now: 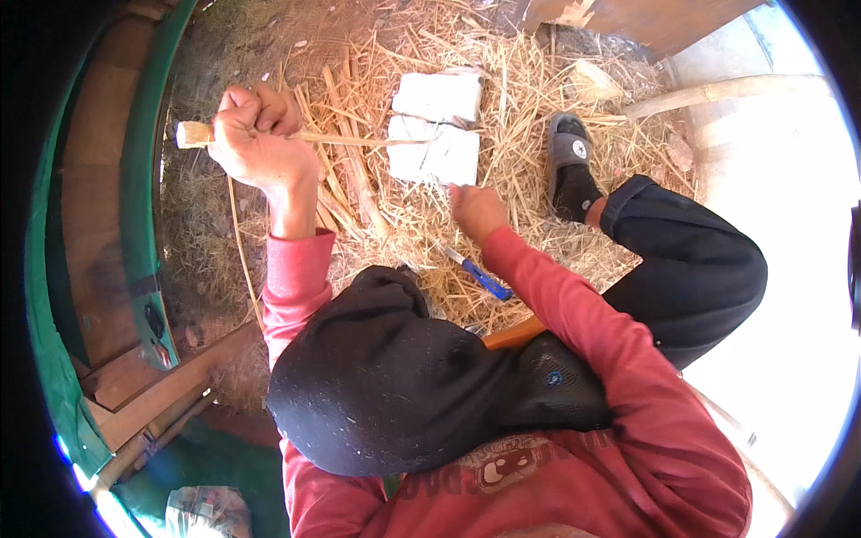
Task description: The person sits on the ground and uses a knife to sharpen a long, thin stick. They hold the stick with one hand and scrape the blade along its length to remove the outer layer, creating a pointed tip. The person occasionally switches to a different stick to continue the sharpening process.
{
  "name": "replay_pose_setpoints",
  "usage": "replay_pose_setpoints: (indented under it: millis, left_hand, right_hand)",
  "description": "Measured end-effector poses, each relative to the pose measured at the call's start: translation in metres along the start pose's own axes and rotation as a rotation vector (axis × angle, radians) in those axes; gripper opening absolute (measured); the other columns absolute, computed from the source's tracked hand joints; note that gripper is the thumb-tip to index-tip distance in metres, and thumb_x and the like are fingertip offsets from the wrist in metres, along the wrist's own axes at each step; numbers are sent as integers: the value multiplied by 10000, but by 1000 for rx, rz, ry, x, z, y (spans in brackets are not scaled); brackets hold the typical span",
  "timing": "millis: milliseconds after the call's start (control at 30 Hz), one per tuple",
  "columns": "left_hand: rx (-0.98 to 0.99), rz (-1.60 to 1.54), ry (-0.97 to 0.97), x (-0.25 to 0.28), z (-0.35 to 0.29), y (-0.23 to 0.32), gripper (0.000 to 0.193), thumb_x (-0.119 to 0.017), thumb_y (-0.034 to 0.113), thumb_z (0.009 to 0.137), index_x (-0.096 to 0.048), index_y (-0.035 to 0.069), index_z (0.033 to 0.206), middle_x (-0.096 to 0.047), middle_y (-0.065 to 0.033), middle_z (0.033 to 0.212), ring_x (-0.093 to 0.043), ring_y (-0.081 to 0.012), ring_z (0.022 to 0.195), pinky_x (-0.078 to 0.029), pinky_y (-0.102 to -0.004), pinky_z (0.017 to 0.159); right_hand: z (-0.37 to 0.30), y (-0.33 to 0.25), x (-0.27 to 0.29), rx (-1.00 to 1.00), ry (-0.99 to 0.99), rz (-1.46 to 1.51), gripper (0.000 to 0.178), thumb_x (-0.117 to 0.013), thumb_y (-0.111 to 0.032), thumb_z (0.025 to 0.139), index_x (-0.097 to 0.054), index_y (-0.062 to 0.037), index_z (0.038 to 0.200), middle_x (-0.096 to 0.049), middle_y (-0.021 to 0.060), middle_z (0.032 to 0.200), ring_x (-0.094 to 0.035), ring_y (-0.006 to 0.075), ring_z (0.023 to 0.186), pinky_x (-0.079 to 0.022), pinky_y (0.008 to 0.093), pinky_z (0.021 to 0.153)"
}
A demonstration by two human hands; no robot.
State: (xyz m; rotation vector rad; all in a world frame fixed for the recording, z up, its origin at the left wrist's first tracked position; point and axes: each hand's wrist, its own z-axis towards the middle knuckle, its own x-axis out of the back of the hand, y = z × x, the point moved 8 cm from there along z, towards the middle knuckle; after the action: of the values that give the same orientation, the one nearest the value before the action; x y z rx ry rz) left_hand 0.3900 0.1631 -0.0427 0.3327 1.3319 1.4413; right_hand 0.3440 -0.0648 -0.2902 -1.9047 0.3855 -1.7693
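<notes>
My left hand is raised at the upper left, its fingers closed in a fist round a pale bamboo-like strip. The strip's thick end sticks out on the left of the fist, and its thin part runs right across a white, cloth-like pad. Another thin length hangs from below the fist toward my sleeve. My right hand is closed at the pad's lower edge; whatever its fingers pinch is too small to make out. A second white pad lies just beyond the first.
A blue utility knife lies on straw-like shavings near my right forearm. Split wood pieces lie left of the pads. My sandalled foot is on the right, close to a pole. A green-edged panel stands at left.
</notes>
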Motion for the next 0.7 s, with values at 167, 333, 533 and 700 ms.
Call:
replay_pose_setpoints:
  millis: [167,333,533,700]
  left_hand:
    - [-33,-11,-93,4,0,0,263,-459,165,770,-252,130,612,-285,-16,559,-201,-97,486,-161,-267,467]
    - [-10,-31,-111,2,4,-3,257,-471,179,770,-264,127,626,-274,-7,559,-204,-94,486,-156,-269,463]
    - [54,-134,-538,-13,-3,5,287,-543,244,773,-294,128,689,-282,2,564,-226,-81,485,-162,-256,466]
    - [49,-186,-702,-21,-13,9,271,-574,288,795,-352,132,809,-332,-24,608,-260,-93,477,-212,-245,476]
  right_hand:
    - [-17,37,-11,-61,7,1,316,-528,-282,972,-676,-21,872,-627,200,637,-627,363,556,-501,476,553]
    - [-12,5,-12,99,37,175,324,-519,-305,973,-691,-44,889,-625,211,637,-607,382,535,-501,493,559]
    - [-26,90,-46,-181,-60,49,468,-480,-414,979,-699,-9,897,-627,236,654,-634,397,622,-500,503,624]
    - [-16,48,-3,-204,-54,441,508,-478,-426,982,-696,12,844,-605,213,601,-642,347,586,-503,444,611]
